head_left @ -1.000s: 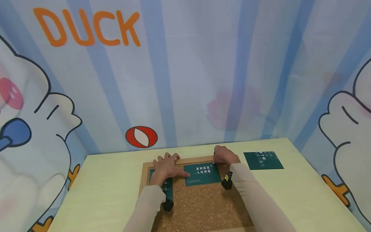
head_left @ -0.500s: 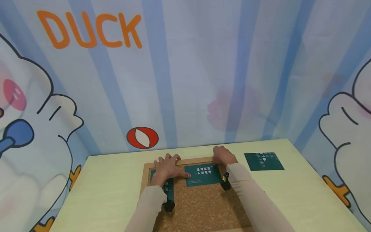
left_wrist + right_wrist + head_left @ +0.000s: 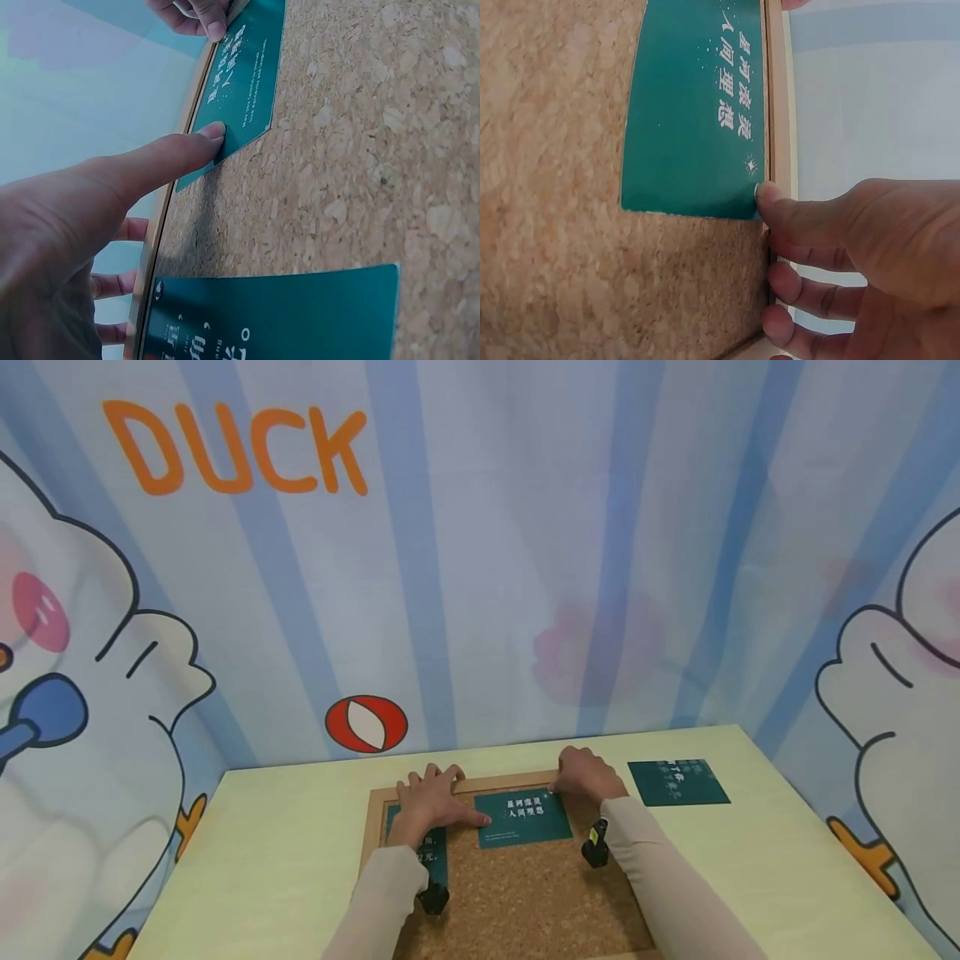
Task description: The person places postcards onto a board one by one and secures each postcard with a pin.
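Observation:
A green card with white writing (image 3: 522,827) lies along the top edge of a wood-framed cork board (image 3: 536,893). My left hand (image 3: 433,802) rests at the top of the frame with fingers spread over its edge, and its thumb presses the card's left end. At the opposite end, my right hand (image 3: 588,774) has curled fingers against the frame, with the thumb tip (image 3: 772,201) on the card's upper right corner. Part of the index finger is hidden behind that thumb. A second green card (image 3: 300,315) lies on the board's left side, partly covered by my left hand and wrist.
Another green card (image 3: 678,783) lies on the pale yellow table (image 3: 292,827) to the right of the board. Behind the table hangs a blue striped cloth (image 3: 495,568) printed with cartoon ducks. Black wrist cameras sit on both wrists.
Both hands keep their places on the card and frame. The right wrist shifts slightly, and the head view drifts a little; the cards stay where they are on the board.

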### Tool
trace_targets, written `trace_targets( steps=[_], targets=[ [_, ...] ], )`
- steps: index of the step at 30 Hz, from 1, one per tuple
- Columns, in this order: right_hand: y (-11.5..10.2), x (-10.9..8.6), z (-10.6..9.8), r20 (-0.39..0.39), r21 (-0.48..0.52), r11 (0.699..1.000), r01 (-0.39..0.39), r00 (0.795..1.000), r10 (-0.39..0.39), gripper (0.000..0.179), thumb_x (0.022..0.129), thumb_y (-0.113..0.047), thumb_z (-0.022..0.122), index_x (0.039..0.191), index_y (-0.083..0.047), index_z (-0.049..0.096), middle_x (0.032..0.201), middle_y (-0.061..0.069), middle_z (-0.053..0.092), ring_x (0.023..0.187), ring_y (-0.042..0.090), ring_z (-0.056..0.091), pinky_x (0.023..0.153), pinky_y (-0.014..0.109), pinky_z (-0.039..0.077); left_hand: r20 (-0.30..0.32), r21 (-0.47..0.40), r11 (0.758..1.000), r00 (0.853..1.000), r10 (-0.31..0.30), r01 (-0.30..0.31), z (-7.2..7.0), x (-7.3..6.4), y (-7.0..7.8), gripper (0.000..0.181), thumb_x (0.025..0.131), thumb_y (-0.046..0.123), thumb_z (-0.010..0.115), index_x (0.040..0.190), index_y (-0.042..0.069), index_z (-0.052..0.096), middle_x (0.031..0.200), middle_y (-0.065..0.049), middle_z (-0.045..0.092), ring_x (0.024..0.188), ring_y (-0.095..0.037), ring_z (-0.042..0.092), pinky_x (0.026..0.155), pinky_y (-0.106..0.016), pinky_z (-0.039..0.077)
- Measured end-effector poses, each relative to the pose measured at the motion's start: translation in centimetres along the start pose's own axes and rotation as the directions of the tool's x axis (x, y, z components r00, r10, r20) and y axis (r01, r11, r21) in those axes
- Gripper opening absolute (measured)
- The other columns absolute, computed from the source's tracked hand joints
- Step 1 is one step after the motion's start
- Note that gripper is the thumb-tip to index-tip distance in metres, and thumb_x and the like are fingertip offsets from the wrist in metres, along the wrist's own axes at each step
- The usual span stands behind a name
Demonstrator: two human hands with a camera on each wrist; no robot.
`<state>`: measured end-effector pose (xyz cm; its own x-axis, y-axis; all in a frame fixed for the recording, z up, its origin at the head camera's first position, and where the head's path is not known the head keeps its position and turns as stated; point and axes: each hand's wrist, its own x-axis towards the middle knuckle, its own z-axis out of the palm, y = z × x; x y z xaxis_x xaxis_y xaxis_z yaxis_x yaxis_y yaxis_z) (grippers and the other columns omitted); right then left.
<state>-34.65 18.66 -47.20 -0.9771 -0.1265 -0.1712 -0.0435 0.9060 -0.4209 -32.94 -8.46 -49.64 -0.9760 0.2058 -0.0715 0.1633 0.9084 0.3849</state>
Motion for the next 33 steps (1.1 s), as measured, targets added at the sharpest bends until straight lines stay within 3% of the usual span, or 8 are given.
trace_targets(
  steps=[4,10,15,22,28,33],
  targets=[
    [0.4,0.3,-0.2,0.014,0.030,1.000,-0.002,1.000,0.001,0.021,0.094,-0.023,0.079,0.091,-0.004,0.070,0.086,0.009,0.065,0.078,0.026,0.063,0.073,0.049,0.053,-0.015,-0.004,1.000,1.000,0.017,-0.017,-0.1,0.1,-0.3,0.091,0.069,0.068,0.086,0.141,0.019,0.060,0.131,-0.018,0.054,0.117,-0.043,0.048,0.104,-0.069,0.032],
    [0.8,0.3,-0.1,0.017,0.059,0.998,0.005,1.000,-0.006,0.023,0.095,-0.022,0.079,0.083,-0.006,0.066,0.078,0.007,0.059,0.071,0.022,0.056,0.066,0.041,0.046,-0.131,-0.091,0.994,0.991,0.040,-0.053,0.2,-0.1,-2.5,0.101,0.071,0.071,0.082,0.152,0.017,0.053,0.139,-0.023,0.053,0.126,-0.047,0.048,0.108,-0.070,0.032],
    [1.0,0.1,0.0,0.019,0.080,0.997,0.006,1.000,-0.008,0.033,0.094,-0.021,0.080,0.071,-0.008,0.059,0.069,0.003,0.049,0.065,0.018,0.046,0.062,0.037,0.036,-0.196,-0.085,0.996,0.980,-0.025,0.009,-0.5,-1.6,-5.1,0.106,0.070,0.076,0.079,0.154,0.018,0.050,0.143,-0.024,0.050,0.127,-0.049,0.046,0.102,-0.072,0.035],
    [1.6,0.4,0.1,0.001,0.085,0.996,0.017,1.000,-0.017,0.041,0.094,-0.021,0.080,0.065,-0.012,0.051,0.063,0.000,0.040,0.059,0.016,0.040,0.059,0.034,0.033,-0.152,-0.155,0.981,0.979,-0.138,0.114,-2.0,-5.0,-7.5,0.116,0.071,0.076,0.079,0.158,0.010,0.039,0.145,-0.032,0.044,0.124,-0.056,0.047,0.093,-0.078,0.040],
    [1.7,0.5,0.3,-0.005,0.107,0.994,0.036,0.999,-0.036,0.042,0.093,-0.021,0.080,0.065,-0.013,0.051,0.062,-0.001,0.038,0.058,0.015,0.039,0.058,0.033,0.032,-0.107,-0.249,0.956,0.977,-0.183,0.152,-2.5,-7.8,-8.8,0.112,0.077,0.060,0.086,0.153,-0.007,0.037,0.139,-0.037,0.048,0.120,-0.050,0.056,0.094,-0.066,0.050],
    [1.7,0.3,0.5,-0.029,0.112,0.993,0.047,0.999,-0.044,0.037,0.093,-0.022,0.080,0.070,-0.011,0.054,0.065,0.001,0.043,0.060,0.016,0.042,0.058,0.033,0.033,-0.015,-0.296,0.935,0.978,-0.208,0.194,-2.8,-9.7,-9.1,0.099,0.081,0.044,0.088,0.146,-0.014,0.042,0.125,-0.031,0.062,0.108,-0.042,0.065,0.088,-0.055,0.056]
  ],
)
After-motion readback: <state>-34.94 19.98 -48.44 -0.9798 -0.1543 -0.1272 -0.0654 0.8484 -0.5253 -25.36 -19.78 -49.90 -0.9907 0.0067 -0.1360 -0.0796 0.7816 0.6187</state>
